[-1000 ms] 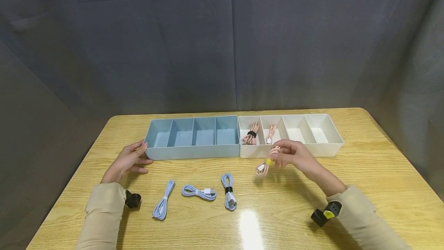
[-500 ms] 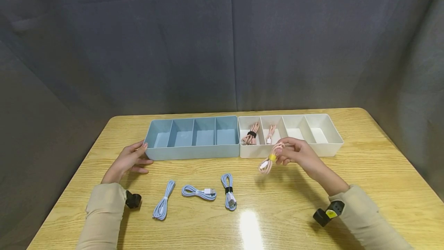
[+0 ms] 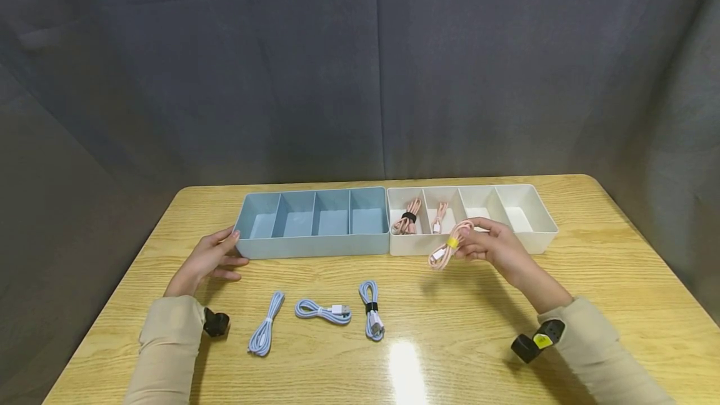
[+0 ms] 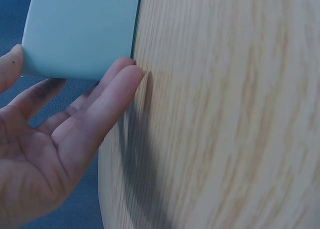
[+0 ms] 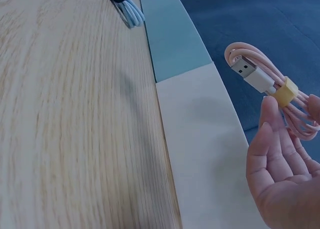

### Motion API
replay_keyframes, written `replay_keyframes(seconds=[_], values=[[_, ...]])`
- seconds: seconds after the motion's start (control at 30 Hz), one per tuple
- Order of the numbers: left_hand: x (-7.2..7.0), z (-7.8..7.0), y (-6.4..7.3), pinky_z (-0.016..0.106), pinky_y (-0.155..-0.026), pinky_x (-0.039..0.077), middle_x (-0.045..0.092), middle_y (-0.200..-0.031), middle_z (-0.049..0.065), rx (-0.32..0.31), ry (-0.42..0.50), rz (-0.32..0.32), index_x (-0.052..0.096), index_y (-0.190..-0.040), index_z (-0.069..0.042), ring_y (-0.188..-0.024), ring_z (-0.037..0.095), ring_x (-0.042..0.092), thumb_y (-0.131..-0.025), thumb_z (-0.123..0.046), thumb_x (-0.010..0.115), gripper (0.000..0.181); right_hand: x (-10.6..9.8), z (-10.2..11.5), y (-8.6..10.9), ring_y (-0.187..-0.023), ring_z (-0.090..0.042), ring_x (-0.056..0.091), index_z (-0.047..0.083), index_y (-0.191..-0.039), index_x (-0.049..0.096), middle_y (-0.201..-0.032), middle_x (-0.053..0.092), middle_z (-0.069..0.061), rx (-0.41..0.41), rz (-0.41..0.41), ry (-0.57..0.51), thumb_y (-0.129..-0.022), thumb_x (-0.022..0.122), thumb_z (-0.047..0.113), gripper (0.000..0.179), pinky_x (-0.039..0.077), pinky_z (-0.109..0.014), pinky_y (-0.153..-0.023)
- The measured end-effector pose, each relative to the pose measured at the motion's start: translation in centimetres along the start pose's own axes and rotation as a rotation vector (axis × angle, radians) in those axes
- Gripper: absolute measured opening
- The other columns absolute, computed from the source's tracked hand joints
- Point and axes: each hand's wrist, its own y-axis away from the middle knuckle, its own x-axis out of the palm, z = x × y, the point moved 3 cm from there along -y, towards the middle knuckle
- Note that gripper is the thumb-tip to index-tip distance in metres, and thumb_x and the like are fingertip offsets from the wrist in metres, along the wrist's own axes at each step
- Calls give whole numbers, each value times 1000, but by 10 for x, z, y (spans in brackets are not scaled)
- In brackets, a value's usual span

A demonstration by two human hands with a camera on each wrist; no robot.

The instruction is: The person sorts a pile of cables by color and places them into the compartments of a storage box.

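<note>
Between thumb and fingers my right hand [image 3: 497, 249] pinches a coiled pink USB cable [image 3: 442, 255] with a yellow tie, in front of the white divided box [image 3: 478, 243]. The right wrist view shows the cable's white USB plug [image 5: 257, 79] pointing away from the hand. My left hand [image 3: 208, 260] touches the left end of the blue divided box [image 3: 315, 247], its fingers fairly straight in the left wrist view. Two pink cables lie in the white box: one with a black tie [image 3: 407, 217] in the leftmost compartment, another [image 3: 439, 217] in the second.
Three coiled light-blue cables lie on the wooden table [image 3: 450, 355]: one at left [image 3: 266, 325], one with its white plug showing [image 3: 322, 312], one with a black tie [image 3: 371, 311]. The two boxes stand end to end. A dark curtain [image 3: 292, 67] hangs behind.
My right hand has moved the yellow-tied pink cable a little to the right and upward along the front of the white box. The left hand has stayed in place.
</note>
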Motion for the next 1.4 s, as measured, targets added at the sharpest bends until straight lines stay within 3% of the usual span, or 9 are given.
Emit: replay_keyframes(seconds=[0.3,0.6,0.97,1.4], values=[[-3,0,-2,43,-70,55,29,-137,32,-13,17,-5,12,-147,-14,-81,15,65,-82,-60,52,90,-7,6,-4,-68,-14,65,10,-93,58,-76,67,-3,-14,-3,-61,-95,48,6,11,54,-23,-61],[1,-10,8,42,-70,55,27,-138,33,-18,20,11,10,-147,-12,-82,14,65,-78,-63,54,96,-15,12,-7,-67,-12,65,12,-86,63,-73,67,-2,7,-29,-85,-95,49,6,18,54,-23,-60],[1,-2,3,43,-70,55,27,-138,32,-11,-6,-10,11,-147,-13,-83,16,65,-81,-62,51,92,-28,18,-10,-68,-11,65,12,-87,61,-74,66,0,48,-83,-21,-95,51,13,13,54,-22,-62],[4,-11,10,43,-71,55,29,-137,32,-21,-4,4,11,-147,-13,-84,15,65,-77,-65,53,97,-42,28,-14,-68,-12,66,12,-82,66,-72,66,0,35,-80,-63,-95,49,10,21,55,-22,-61]])
